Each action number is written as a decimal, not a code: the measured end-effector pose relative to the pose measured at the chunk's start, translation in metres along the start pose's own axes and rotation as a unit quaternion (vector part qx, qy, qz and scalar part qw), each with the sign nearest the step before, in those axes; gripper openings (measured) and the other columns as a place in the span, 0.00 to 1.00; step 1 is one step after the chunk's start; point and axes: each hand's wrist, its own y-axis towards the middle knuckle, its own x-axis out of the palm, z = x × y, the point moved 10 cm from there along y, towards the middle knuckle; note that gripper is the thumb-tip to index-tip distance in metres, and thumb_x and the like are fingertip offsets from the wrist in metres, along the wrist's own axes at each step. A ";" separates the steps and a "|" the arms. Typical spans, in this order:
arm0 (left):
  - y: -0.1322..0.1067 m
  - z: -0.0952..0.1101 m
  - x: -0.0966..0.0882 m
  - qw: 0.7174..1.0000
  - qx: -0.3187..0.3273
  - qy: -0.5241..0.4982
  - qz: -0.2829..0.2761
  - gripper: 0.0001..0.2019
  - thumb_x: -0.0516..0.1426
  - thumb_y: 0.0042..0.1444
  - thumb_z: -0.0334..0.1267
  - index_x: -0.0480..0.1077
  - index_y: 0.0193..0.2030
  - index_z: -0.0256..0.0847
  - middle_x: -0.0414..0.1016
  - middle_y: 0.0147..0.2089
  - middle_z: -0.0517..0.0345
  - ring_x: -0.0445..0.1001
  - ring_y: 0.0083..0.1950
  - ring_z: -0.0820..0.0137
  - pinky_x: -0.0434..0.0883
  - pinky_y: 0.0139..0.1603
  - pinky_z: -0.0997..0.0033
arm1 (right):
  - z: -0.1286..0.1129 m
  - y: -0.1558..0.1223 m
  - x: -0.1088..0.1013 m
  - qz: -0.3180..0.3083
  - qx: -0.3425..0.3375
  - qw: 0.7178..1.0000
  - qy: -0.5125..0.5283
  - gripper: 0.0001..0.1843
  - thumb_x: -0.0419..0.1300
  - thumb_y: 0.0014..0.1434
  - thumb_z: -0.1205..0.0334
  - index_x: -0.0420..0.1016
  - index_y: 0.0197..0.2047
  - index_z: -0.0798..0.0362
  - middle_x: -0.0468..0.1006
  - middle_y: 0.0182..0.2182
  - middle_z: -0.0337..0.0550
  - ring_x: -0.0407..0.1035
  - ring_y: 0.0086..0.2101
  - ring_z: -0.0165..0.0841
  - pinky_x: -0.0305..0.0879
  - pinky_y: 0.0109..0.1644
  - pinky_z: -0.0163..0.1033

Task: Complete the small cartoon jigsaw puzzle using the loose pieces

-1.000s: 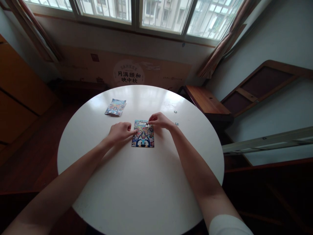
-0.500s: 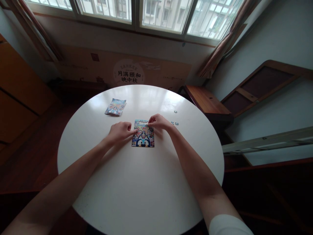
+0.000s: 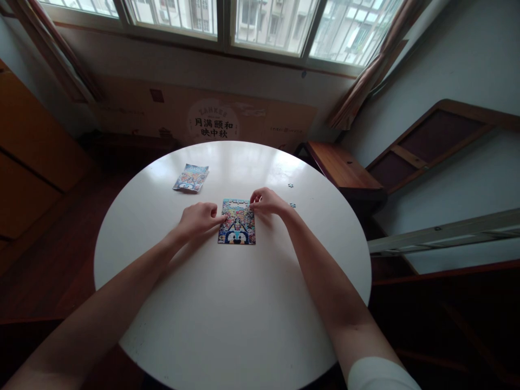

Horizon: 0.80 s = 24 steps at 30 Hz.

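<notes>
A small colourful jigsaw puzzle (image 3: 238,225) lies flat near the middle of a round white table (image 3: 227,309). My left hand (image 3: 197,218) rests beside its left edge with fingers curled, the index tip and thumb touching that edge. My right hand (image 3: 268,201) sits at the puzzle's top right corner, fingertips bunched together and pressed down there; whatever is under them is hidden. One loose puzzle piece (image 3: 293,205) lies just right of my right hand, and another loose piece (image 3: 291,186) lies a little farther back.
A printed packet (image 3: 190,177) with the same picture lies at the table's back left. A wooden bench (image 3: 345,170) stands off the right rim. A cardboard box (image 3: 211,122) with printed characters leans under the window. A wooden cabinet (image 3: 28,146) is at left.
My right hand has shifted from the middle of the puzzle's top edge to its top right corner, and the white gap there is now filled. My left hand has stayed put.
</notes>
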 end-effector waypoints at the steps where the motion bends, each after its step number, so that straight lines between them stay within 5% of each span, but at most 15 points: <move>1: 0.000 0.000 0.000 1.000 0.000 -0.001 0.000 0.26 0.52 0.52 0.65 0.65 0.25 0.42 0.73 0.26 0.57 0.66 0.27 0.69 0.51 0.28 0.69 | 0.003 0.000 -0.005 0.004 -0.002 1.000 0.006 0.05 0.67 0.50 0.66 0.80 0.32 0.58 0.75 0.28 0.43 0.67 0.29 0.29 0.60 0.30 0.32; 11: 0.001 0.000 0.002 1.000 -0.001 0.010 -0.010 0.25 0.52 0.53 0.65 0.66 0.26 0.42 0.75 0.29 0.55 0.69 0.30 0.66 0.52 0.30 0.69 | 0.066 -0.033 -0.096 0.114 0.106 0.988 0.003 0.08 0.64 0.53 0.64 0.81 0.35 0.59 0.78 0.30 0.47 0.67 0.27 0.29 0.60 0.27 0.33; 18: 0.000 0.000 0.002 1.000 0.001 0.005 -0.010 0.24 0.53 0.53 0.64 0.66 0.26 0.42 0.74 0.28 0.55 0.69 0.30 0.66 0.52 0.30 0.69 | 0.111 -0.045 -0.097 0.052 0.207 0.974 -0.074 0.10 0.69 0.48 0.69 0.81 0.37 0.58 0.80 0.33 0.48 0.72 0.30 0.32 0.64 0.32 0.34; 24: -0.001 0.002 0.000 1.000 -0.003 0.001 -0.011 0.24 0.53 0.53 0.63 0.66 0.26 0.43 0.73 0.28 0.55 0.68 0.30 0.66 0.52 0.31 0.69 | 0.131 -0.045 -0.091 0.009 0.236 0.965 -0.114 0.13 0.73 0.42 0.64 0.82 0.33 0.56 0.81 0.32 0.46 0.73 0.32 0.35 0.66 0.33 0.35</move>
